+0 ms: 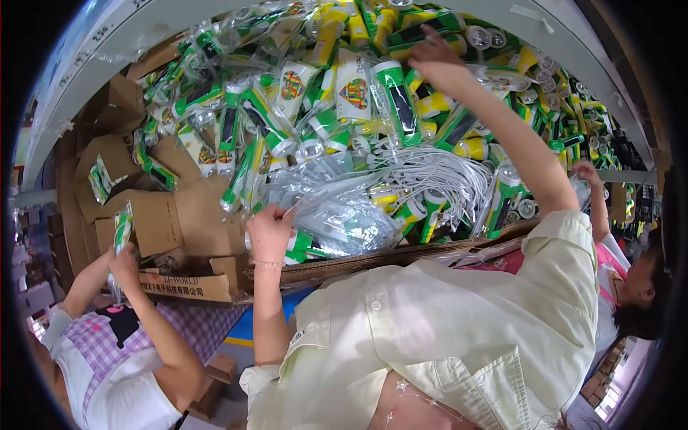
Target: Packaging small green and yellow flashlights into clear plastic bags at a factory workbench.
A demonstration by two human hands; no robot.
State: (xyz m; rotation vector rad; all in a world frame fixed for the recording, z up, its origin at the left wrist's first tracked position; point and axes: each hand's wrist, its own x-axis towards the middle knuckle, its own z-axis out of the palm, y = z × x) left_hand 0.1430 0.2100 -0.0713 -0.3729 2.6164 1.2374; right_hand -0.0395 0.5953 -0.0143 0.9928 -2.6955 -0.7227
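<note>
A big heap of green, yellow and white torches (373,93) in clear packets fills a cardboard-lined bin. My right hand (438,59) stretches far over the heap, fingers apart, and touches packets near the back. My left hand (269,231) is closed on the edge of a bunch of clear plastic bags (337,215) at the heap's near side. A bundle of white cables (437,179) lies between my two hands. My pale yellow shirt (459,322) fills the lower middle of the view.
A person in a purple checked apron (122,344) on the left holds up a packed torch (122,228). Another person in pink (623,287) on the right reaches a hand (588,172) into the heap. Flattened cardboard boxes (154,222) lie at the left.
</note>
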